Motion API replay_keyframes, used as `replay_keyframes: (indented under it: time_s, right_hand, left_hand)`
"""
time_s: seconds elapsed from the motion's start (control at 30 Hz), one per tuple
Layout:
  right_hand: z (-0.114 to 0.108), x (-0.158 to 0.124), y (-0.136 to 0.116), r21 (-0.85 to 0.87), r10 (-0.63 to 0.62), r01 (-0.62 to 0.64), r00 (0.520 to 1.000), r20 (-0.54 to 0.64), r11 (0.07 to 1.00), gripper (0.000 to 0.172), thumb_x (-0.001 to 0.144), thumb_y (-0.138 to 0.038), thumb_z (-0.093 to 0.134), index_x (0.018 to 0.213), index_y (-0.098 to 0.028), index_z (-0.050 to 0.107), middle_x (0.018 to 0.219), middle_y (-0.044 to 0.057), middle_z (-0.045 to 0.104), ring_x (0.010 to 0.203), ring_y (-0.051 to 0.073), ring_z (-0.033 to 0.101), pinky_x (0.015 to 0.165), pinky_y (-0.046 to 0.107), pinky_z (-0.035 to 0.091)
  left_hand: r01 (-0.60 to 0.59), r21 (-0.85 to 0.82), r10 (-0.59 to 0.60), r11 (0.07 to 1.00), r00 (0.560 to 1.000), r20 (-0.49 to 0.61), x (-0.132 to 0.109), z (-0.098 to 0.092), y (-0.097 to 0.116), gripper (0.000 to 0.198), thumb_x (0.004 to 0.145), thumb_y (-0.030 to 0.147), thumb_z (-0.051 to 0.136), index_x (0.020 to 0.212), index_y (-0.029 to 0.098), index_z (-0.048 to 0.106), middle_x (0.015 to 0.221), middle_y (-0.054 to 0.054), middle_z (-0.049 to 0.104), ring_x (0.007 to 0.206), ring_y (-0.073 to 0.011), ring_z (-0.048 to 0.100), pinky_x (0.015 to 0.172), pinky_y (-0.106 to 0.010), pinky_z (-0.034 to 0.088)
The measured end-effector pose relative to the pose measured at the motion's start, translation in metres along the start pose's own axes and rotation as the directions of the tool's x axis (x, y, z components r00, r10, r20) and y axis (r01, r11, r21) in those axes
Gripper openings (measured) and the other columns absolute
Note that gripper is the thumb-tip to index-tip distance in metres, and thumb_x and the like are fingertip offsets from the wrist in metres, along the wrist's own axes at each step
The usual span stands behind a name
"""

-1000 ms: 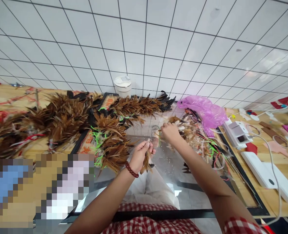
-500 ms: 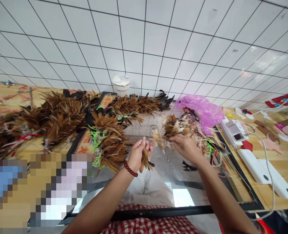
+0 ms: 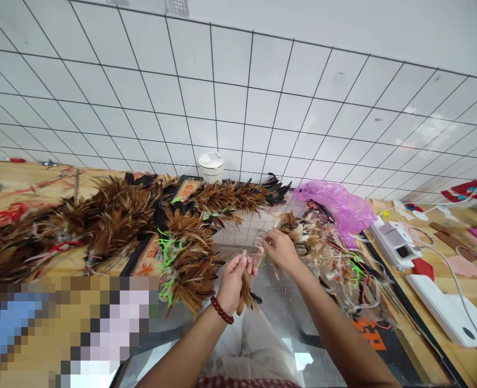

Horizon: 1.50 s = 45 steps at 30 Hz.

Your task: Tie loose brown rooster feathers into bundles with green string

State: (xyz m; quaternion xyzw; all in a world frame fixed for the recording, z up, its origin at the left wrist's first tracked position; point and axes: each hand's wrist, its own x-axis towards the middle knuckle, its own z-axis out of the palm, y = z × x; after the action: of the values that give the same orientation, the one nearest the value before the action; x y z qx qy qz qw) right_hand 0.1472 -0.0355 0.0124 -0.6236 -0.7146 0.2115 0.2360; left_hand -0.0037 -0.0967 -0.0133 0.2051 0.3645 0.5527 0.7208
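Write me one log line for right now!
left hand: holds small brown feather bunch | right hand: near brown-and-white feather pile, hold unclear | pinkish-purple plastic bag: beyond pile

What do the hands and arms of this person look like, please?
The left hand and the right hand are bare, without gloves. A dark red bracelet of round beads circles the left wrist; the right has none. Both forearms are bare, with no sleeve in view.

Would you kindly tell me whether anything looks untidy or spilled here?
The loose brown-and-white feather heap beside the right hand looks untidy, its feathers jumbled beside tangled green strings; pale flecks also litter the transparent glass tabletop.
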Motion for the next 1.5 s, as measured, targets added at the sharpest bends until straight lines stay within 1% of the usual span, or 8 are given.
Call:
replay_keyframes:
  time_s: [0.13,0.27,0.43,0.67,0.83,1.03,1.27,1.5]
  right_hand:
    - [-0.013,-0.019,-0.003,0.575,0.038,-0.126,0.986,0.162,0.808,0.024,0.078,-0.04,0.063,0.08,-0.017,0.059,0.067,-0.001,0.059,0.058,0.011,0.053,0.058,0.024,0.043]
    - [-0.005,-0.036,-0.011,0.728,0.001,-0.255,0.944,0.329,0.636,0.04,0.069,-0.042,0.073,0.098,-0.018,0.057,0.065,-0.003,0.062,0.054,0.011,0.056,0.056,0.024,0.044]
    - [0.013,-0.046,-0.016,0.628,-0.045,-0.096,0.978,0.205,0.772,0.036,0.078,-0.036,0.065,0.109,-0.019,0.06,0.064,-0.003,0.064,0.054,0.012,0.058,0.059,0.026,0.046]
    - [0.003,-0.051,-0.025,0.265,-0.084,0.05,0.989,0.121,0.963,0.031,0.084,-0.02,0.056,0.114,-0.019,0.062,0.069,0.0,0.07,0.061,0.014,0.064,0.065,0.026,0.048]
    - [-0.003,-0.054,-0.029,0.11,-0.101,0.091,0.991,0.092,0.99,0.039,0.085,-0.018,0.054,0.124,-0.021,0.057,0.074,0.0,0.072,0.064,0.015,0.065,0.065,0.025,0.047]
    - [-0.007,-0.059,-0.036,0.027,-0.092,0.09,0.992,0.09,0.996,0.041,0.087,-0.019,0.052,0.127,-0.023,0.053,0.082,0.0,0.074,0.069,0.017,0.068,0.068,0.026,0.047]
    - [-0.015,-0.06,-0.042,-0.273,-0.03,0.03,1.0,0.006,0.961,0.042,0.087,-0.034,0.059,0.127,-0.023,0.055,0.076,0.002,0.073,0.07,0.021,0.069,0.061,0.026,0.042]
    - [-0.012,-0.055,-0.02,0.147,-0.127,0.129,0.992,-0.024,0.981,0.029,0.083,-0.034,0.067,0.108,-0.02,0.066,0.079,0.002,0.068,0.071,0.015,0.062,0.065,0.024,0.044]
  left_hand:
    - [-0.052,0.022,0.052,0.998,0.999,-0.001,0.003,-0.001,-0.002,0.035,0.066,0.044,0.078,0.068,0.015,0.059,0.063,0.001,0.057,0.064,-0.0118,0.058,0.068,-0.025,0.046]
    - [-0.042,0.105,0.048,0.994,0.998,-0.052,0.004,-0.003,-0.002,0.037,0.062,0.047,0.079,0.07,0.014,0.064,0.069,0.0,0.062,0.062,-0.0099,0.056,0.064,-0.023,0.045]
    - [-0.013,0.137,0.019,0.99,0.999,-0.045,0.004,-0.005,-0.003,0.037,0.062,0.048,0.078,0.073,0.015,0.065,0.069,-0.001,0.062,0.063,-0.0115,0.055,0.063,-0.023,0.045]
    - [-0.042,0.234,0.047,0.971,0.999,-0.014,0.0,-0.001,-0.003,0.034,0.066,0.048,0.075,0.072,0.015,0.068,0.068,-0.001,0.064,0.064,-0.0122,0.055,0.063,-0.024,0.045]
    - [-0.083,0.315,0.088,0.945,0.996,-0.001,-0.001,-0.002,-0.004,0.032,0.067,0.047,0.074,0.073,0.015,0.072,0.07,-0.002,0.066,0.069,-0.0135,0.056,0.069,-0.025,0.046]
    - [-0.014,0.22,0.005,0.975,0.999,0.044,-0.002,-0.001,-0.002,0.036,0.063,0.047,0.078,0.08,0.016,0.075,0.077,-0.005,0.07,0.073,-0.0158,0.061,0.076,-0.03,0.049]
    - [0.01,0.163,-0.02,0.987,0.998,0.058,-0.002,-0.002,-0.002,0.036,0.063,0.047,0.079,0.077,0.014,0.072,0.07,-0.003,0.067,0.061,-0.0122,0.059,0.061,-0.026,0.049]
    - [0.02,0.266,-0.027,0.964,0.999,0.024,-0.006,0.001,-0.002,0.038,0.067,0.05,0.074,0.066,0.015,0.06,0.053,0.003,0.053,0.044,-0.0065,0.046,0.045,-0.02,0.037]
